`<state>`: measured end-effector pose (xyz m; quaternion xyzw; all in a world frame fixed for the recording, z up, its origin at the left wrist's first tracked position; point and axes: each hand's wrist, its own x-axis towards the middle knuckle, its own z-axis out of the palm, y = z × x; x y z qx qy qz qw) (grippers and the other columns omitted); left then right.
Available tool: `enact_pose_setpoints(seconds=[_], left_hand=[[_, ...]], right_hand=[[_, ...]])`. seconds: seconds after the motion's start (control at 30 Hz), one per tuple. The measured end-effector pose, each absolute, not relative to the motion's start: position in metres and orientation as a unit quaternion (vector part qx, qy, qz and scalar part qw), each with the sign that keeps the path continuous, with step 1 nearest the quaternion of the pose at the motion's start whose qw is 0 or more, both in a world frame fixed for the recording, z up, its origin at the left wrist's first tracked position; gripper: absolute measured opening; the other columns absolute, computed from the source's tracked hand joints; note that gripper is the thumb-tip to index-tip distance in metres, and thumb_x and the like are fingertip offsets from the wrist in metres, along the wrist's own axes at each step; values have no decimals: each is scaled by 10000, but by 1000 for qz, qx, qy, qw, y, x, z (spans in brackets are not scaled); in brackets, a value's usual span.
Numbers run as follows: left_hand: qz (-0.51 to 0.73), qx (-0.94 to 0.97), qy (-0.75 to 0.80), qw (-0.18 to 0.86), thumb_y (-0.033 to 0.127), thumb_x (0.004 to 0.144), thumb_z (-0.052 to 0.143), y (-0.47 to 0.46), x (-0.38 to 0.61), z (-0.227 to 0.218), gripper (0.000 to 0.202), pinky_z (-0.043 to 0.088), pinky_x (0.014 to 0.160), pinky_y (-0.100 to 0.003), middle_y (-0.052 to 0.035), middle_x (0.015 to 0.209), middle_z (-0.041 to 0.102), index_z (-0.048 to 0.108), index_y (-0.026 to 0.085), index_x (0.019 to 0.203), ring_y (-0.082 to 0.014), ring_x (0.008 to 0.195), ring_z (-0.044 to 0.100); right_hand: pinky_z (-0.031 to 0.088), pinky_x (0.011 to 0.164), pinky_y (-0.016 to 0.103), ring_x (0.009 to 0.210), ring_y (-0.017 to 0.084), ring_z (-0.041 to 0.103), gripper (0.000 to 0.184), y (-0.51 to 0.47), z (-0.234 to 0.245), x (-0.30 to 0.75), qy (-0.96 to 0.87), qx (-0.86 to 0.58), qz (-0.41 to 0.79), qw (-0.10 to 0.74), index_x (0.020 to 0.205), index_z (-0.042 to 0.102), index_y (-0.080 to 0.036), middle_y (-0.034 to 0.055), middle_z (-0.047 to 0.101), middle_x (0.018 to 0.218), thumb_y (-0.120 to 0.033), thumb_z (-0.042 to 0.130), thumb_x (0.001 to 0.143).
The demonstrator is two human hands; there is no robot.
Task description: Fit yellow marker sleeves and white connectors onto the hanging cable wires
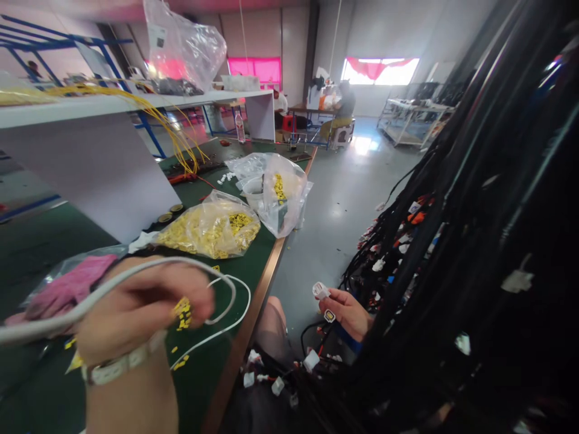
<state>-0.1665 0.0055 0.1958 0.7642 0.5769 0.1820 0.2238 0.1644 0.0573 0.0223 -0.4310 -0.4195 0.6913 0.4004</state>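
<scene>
Yellow pieces (183,313), a small cluster, in the fingers of the left hand (131,319), above the green desk (203,386). That hand is closed on them, blurred; count can't be told. Probably light, stiff plastic, easily spilled; loose bits (181,363) lie on the desk below. Best taken singly, by the sides, between thumb and forefinger. White cable (108,286) arcs in front of the wrist: likely springy, a snag risk.

Right hand (350,310) pinches a white connector (321,290) out past the desk. A second connector (329,316), yellow inside, sits just below; cannot tell whether it is gripped too. Housings look rigid, light; hold by the body, sparing any leads.

Copper-coloured strip (266,268) marks the desk edge; a knee (271,325) takes up room beside it. Black cable bundle (497,229) crowds the right, likely heavy, floppy.

Farther: soft bag of yellow pieces (194,232) on the desk, clear bag (294,205) behind. Open floor (335,223) alongside.
</scene>
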Motion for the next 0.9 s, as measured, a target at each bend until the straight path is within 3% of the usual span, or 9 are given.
enact_pose_setpoints(seconds=[0.07,0.13,0.2,0.3,0.47,0.57,0.67,0.9], left_hand=[[139,782,563,227,450,804,561,45,-162,185,280,527,743,-308,2,966,704,693,298,999,-180,829,653],[73,768,616,160,390,739,611,80,-159,164,336,499,808,-328,-59,995,710,693,213,1013,-224,877,655],[22,750,647,135,359,706,633,105,-159,140,324,485,762,-310,-84,929,717,700,168,959,-242,851,656],[2,751,638,170,349,700,634,122,-166,119,272,467,691,-270,-68,864,719,700,169,894,-222,793,657],[30,724,670,161,366,802,516,130,-177,116,266,451,700,-276,-66,801,720,702,175,796,-223,793,656],[-2,693,704,159,271,712,612,135,-184,106,173,458,711,-279,-96,839,724,703,155,803,-249,840,664],[-15,678,710,192,230,605,706,140,-190,88,275,471,682,-250,-85,874,728,695,162,872,-238,853,671],[-23,665,697,269,244,562,757,141,-183,67,329,447,492,-217,-51,764,721,674,152,867,-188,632,669]], right_hand=[[276,512,287,510,129,394,333,56,22,164,-422,-427,694,398,805,710,-236,-11,541,590,-510,775,628],[273,512,287,514,130,392,323,55,21,164,-418,-425,695,402,809,713,-235,-10,539,591,-498,778,633],[263,512,287,518,129,385,321,54,22,163,-414,-425,694,409,812,721,-233,-7,539,596,-492,783,634],[245,503,289,507,129,362,326,53,22,163,-420,-422,692,407,808,727,-232,-7,526,586,-505,778,637],[244,498,289,502,129,366,316,52,21,163,-420,-423,697,399,823,727,-235,-9,527,590,-490,777,644],[244,501,285,505,120,363,303,52,21,163,-420,-419,697,403,819,730,-228,-12,520,585,-477,777,653],[248,504,284,513,116,367,304,52,21,163,-427,-412,697,403,823,733,-223,-11,524,591,-480,771,666],[260,492,290,504,130,380,300,52,20,163,-426,-425,694,395,815,733,-235,-1,543,602,-485,772,655]])
